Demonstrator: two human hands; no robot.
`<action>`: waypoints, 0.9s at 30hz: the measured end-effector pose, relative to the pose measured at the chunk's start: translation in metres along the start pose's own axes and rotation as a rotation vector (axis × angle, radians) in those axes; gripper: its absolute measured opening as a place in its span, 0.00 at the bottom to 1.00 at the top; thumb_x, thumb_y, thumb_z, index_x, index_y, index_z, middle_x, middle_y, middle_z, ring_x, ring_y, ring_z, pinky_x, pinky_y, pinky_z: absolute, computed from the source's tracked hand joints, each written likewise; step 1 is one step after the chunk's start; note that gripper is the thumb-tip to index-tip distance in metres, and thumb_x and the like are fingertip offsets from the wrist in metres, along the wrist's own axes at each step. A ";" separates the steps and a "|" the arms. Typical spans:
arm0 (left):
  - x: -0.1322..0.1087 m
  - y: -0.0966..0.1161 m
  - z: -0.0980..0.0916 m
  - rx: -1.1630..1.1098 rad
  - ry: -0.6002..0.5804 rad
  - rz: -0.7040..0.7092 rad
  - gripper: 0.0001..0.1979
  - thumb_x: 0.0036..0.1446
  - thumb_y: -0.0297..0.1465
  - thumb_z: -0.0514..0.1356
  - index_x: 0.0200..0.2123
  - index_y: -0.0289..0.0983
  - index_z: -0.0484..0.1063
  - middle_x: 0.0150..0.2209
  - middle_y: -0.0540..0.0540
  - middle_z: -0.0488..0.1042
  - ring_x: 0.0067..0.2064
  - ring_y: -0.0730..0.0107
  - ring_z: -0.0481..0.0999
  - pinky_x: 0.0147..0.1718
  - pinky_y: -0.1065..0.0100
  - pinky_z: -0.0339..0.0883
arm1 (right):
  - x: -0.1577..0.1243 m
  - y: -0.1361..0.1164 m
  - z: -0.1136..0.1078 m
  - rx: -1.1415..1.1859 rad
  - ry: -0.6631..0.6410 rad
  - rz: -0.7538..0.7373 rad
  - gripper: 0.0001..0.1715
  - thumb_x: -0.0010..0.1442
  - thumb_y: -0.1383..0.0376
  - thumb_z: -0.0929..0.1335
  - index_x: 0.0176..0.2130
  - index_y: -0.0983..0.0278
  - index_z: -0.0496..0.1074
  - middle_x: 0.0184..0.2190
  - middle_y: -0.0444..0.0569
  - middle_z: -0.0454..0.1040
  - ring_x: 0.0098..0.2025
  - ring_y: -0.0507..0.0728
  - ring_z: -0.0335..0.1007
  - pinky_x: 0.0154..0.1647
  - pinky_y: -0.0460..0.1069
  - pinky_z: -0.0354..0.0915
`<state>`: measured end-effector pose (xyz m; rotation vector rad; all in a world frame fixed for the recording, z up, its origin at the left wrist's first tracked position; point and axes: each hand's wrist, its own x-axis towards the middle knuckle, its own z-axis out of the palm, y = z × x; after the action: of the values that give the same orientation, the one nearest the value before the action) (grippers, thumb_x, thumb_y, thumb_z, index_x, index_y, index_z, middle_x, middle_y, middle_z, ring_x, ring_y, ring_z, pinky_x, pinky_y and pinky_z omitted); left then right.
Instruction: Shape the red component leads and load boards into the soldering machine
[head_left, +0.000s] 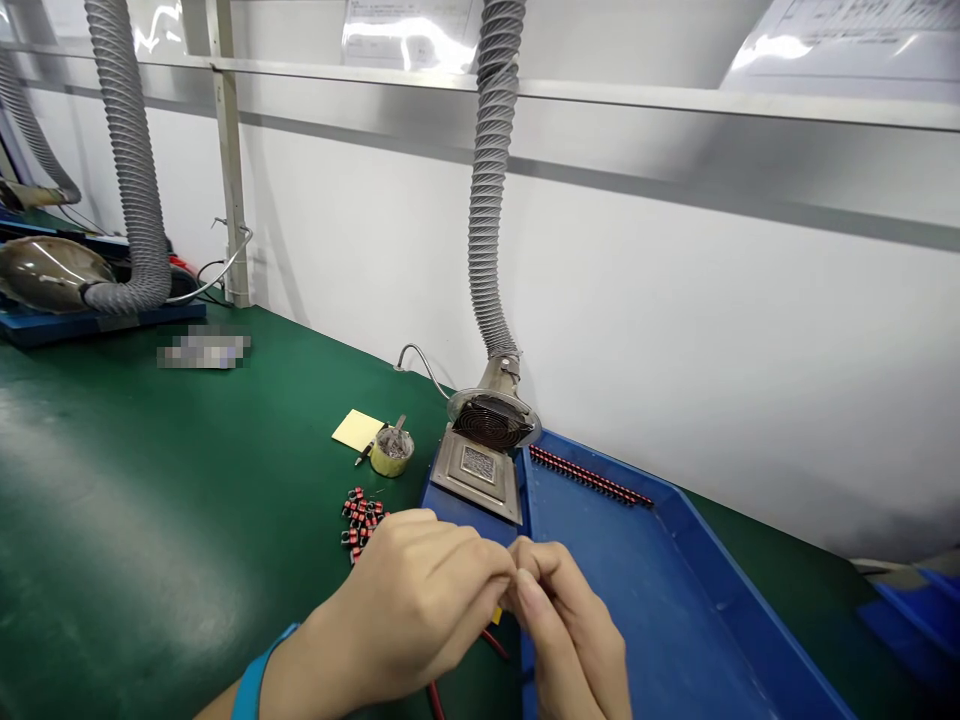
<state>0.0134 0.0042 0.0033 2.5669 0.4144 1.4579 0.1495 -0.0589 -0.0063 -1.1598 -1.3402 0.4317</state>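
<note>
My left hand and my right hand meet fingertip to fingertip low in the view, over the near edge of a blue tray. Both pinch a small part between them; only a bit of yellow and a red wire trailing below show, the rest is hidden by the fingers. A pile of small red-and-black components lies on the green mat just left of my left hand. A row of the same parts lines the tray's far edge.
A metal solder pot sits under a grey fume hose behind my hands. A tape roll holding bits and a yellow note pad lie on the green mat. Another hose and hood stand far left.
</note>
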 end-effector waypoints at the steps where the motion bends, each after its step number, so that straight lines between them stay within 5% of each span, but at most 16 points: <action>1: 0.000 0.000 0.000 0.056 0.013 0.023 0.13 0.64 0.22 0.48 0.31 0.34 0.68 0.24 0.50 0.73 0.23 0.72 0.67 0.23 0.67 0.52 | 0.001 0.000 0.001 0.101 -0.032 0.062 0.20 0.67 0.58 0.62 0.24 0.62 0.62 0.20 0.41 0.58 0.22 0.50 0.55 0.21 0.44 0.58; 5: 0.001 0.002 -0.002 0.039 0.105 -0.034 0.09 0.63 0.21 0.50 0.32 0.35 0.68 0.24 0.52 0.73 0.23 0.74 0.67 0.25 0.69 0.55 | 0.006 0.000 0.002 0.402 -0.071 0.034 0.22 0.68 0.61 0.60 0.23 0.62 0.63 0.16 0.41 0.57 0.20 0.51 0.57 0.20 0.45 0.59; 8: 0.000 0.003 -0.005 -0.225 0.091 -0.230 0.07 0.63 0.23 0.53 0.34 0.37 0.68 0.27 0.53 0.73 0.26 0.77 0.69 0.28 0.75 0.60 | 0.005 -0.001 0.002 0.176 0.116 -0.199 0.09 0.63 0.70 0.66 0.31 0.61 0.74 0.23 0.45 0.71 0.28 0.54 0.67 0.29 0.48 0.64; 12: 0.000 0.005 -0.007 -0.485 0.003 -0.439 0.06 0.62 0.26 0.55 0.34 0.38 0.70 0.27 0.53 0.72 0.28 0.76 0.70 0.30 0.77 0.63 | 0.005 0.001 0.004 -0.042 0.128 -0.410 0.19 0.56 0.80 0.68 0.41 0.59 0.77 0.31 0.46 0.76 0.35 0.56 0.71 0.34 0.50 0.66; 17: 0.002 0.004 -0.005 -0.522 -0.031 -0.445 0.07 0.62 0.27 0.55 0.32 0.37 0.70 0.24 0.54 0.69 0.27 0.76 0.69 0.28 0.76 0.61 | 0.007 0.005 0.006 -0.155 0.125 -0.561 0.21 0.55 0.82 0.67 0.42 0.60 0.75 0.31 0.46 0.75 0.35 0.56 0.71 0.35 0.51 0.67; 19: 0.002 0.003 -0.002 -0.413 -0.011 -0.330 0.07 0.63 0.26 0.54 0.32 0.37 0.70 0.24 0.53 0.71 0.26 0.76 0.68 0.26 0.75 0.60 | 0.005 0.003 0.007 -0.186 0.180 -0.504 0.14 0.58 0.78 0.66 0.38 0.61 0.74 0.29 0.46 0.74 0.33 0.55 0.71 0.34 0.50 0.67; 21: 0.000 0.002 0.002 -0.240 0.031 -0.161 0.08 0.63 0.24 0.52 0.32 0.35 0.69 0.25 0.52 0.73 0.24 0.75 0.68 0.26 0.72 0.58 | 0.003 0.001 0.007 -0.119 0.167 -0.264 0.09 0.63 0.71 0.65 0.30 0.62 0.71 0.25 0.46 0.71 0.28 0.53 0.68 0.28 0.47 0.65; 24: -0.001 0.002 0.005 -0.094 0.072 -0.038 0.10 0.63 0.22 0.51 0.32 0.35 0.68 0.25 0.51 0.74 0.23 0.75 0.67 0.25 0.69 0.57 | 0.002 0.001 0.002 0.227 -0.072 0.087 0.20 0.67 0.60 0.62 0.24 0.62 0.65 0.17 0.43 0.63 0.19 0.52 0.61 0.21 0.46 0.63; 27: 0.000 0.003 0.000 -0.249 0.057 -0.180 0.08 0.63 0.23 0.53 0.33 0.36 0.69 0.26 0.53 0.74 0.25 0.76 0.69 0.27 0.73 0.59 | 0.006 0.003 -0.005 0.392 -0.114 0.000 0.17 0.66 0.62 0.63 0.26 0.62 0.69 0.18 0.44 0.67 0.23 0.53 0.66 0.27 0.48 0.68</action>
<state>0.0141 0.0011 0.0041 2.2389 0.4290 1.4223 0.1562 -0.0548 -0.0053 -0.8183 -1.2815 0.7338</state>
